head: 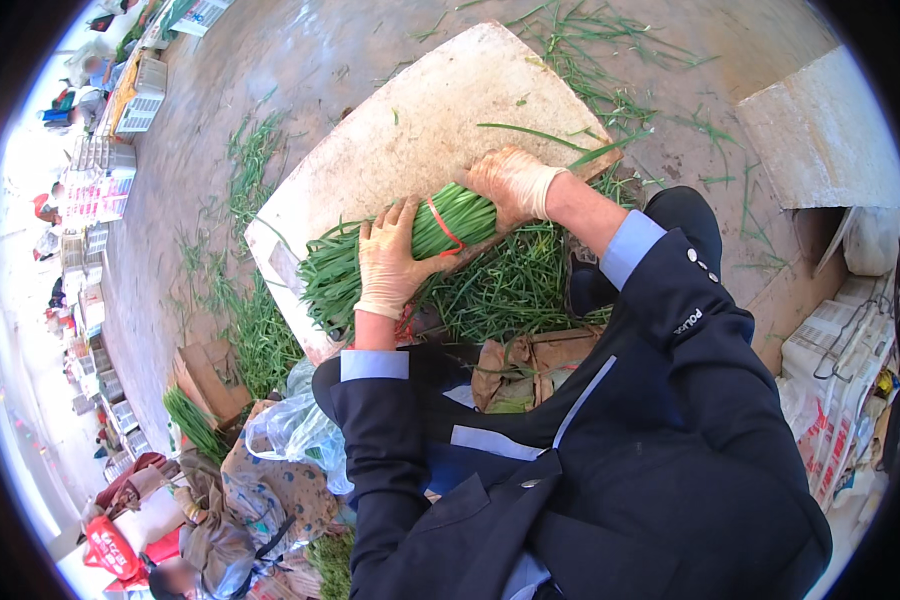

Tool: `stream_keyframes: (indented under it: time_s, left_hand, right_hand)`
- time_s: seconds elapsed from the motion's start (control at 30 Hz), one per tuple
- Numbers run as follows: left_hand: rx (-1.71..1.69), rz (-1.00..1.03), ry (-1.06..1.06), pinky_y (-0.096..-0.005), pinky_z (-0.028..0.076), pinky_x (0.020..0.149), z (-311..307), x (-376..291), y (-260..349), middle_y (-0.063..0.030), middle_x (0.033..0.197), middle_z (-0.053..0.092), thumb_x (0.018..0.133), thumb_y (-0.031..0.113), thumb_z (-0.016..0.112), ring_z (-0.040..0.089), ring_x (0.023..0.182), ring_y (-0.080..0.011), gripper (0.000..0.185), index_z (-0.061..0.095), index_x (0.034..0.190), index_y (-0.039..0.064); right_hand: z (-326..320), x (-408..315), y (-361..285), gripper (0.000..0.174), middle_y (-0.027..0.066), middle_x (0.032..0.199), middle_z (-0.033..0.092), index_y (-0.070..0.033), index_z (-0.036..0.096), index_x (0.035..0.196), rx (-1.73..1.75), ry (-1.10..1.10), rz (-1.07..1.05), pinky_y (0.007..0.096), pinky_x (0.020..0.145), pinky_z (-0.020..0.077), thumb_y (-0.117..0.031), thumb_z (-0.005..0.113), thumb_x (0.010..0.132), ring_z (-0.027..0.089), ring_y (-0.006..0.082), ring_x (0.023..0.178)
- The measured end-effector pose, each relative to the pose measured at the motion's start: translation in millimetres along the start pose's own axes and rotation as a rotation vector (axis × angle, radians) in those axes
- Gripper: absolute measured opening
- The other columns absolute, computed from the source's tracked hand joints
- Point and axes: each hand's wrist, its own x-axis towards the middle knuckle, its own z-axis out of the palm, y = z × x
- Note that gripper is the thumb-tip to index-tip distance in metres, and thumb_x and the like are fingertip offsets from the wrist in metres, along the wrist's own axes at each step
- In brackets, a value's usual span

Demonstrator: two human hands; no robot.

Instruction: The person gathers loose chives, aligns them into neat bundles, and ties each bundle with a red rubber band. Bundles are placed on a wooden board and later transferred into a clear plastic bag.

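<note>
A thick bundle of long green leafy stalks (330,274), which look like garlic chives, lies across the near part of a worn pale board (435,97). An orange-red band (444,223) circles it towards its right end. My left hand (394,259), in a thin pale glove, lies over the bundle just left of the band, its thumb near the band's lower end. My right hand (511,186), gloved alike and stained, is closed around the bundle's right end and hides it. Loose green blades (532,135) lie on the board beyond my right hand.
Loose green stalks (510,292) are heaped below the board and strewn over the floor (172,187). A cardboard box (570,349) stands between my legs. A clear plastic bag (300,435) is at lower left, near another person (217,525). White crates (825,337) stand at right.
</note>
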Motion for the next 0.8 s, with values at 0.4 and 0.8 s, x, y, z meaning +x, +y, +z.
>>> stream_keyframes:
  time_s: [0.4, 0.8]
  left_hand:
    - [-0.078, 0.009, 0.181, -0.0478, 0.047, 0.111, -0.4, -15.7, -9.3, -0.015, 0.133, 0.074, 0.088, 0.038, 0.084, 0.067, 0.125, -0.0358, 0.057, 0.074, 0.135, 0.006]
    - [0.168, -0.233, 0.058, -0.0609, 0.038, 0.115, -22.1, -22.6, -15.4, -0.0092, 0.121, 0.078, 0.076, 0.068, 0.085, 0.066, 0.123, -0.0319, 0.076, 0.078, 0.127, 0.012]
  right_hand:
    - [-9.2, -14.6, -35.0, 0.106, 0.0139, 0.152, 0.061, -0.011, 0.052, 0.157, -0.228, 0.015, -0.075, 0.0652, 0.12, 0.0393, -0.054, 0.093, 0.069, 0.048, 0.041, 0.151]
    - [45.1, -18.6, -58.0, 0.032, 0.005, 0.151, 0.061, -0.023, 0.075, 0.123, -0.227, 0.419, -0.341, 0.0594, 0.126, 0.0352, -0.036, 0.074, 0.094, 0.052, 0.0298, 0.148]
